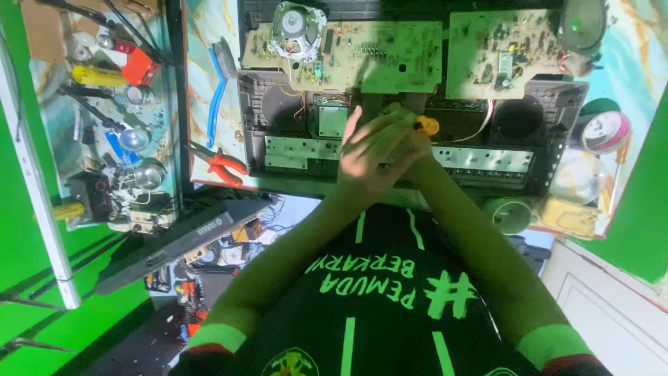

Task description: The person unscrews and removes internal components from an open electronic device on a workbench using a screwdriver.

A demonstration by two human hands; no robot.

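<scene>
The head camera looks down at a screwdriver (426, 126) with a yellow handle, held over the open black case (557, 132) of an electronic device on the workbench. Only the yellow end shows; its tip is hidden, so I cannot tell what it touches. The right hand (407, 143) is closed around the handle, and the left hand (369, 157) lies flat over it, fingers stretched and loose, gripping nothing itself. It seems to press down so the tool stays steady.

Two green circuit boards (390, 52) are turned back over the far edge of the case, probably to free the inside, and thin wires join them to it. A small round speaker (296, 28) sits on the left board. Left of the case, red pliers (223, 166) lie near the table edge, and a blue tool (217, 97) rests beside them. Farther left is a crowded tray of small metal and plastic parts (118, 132).
</scene>
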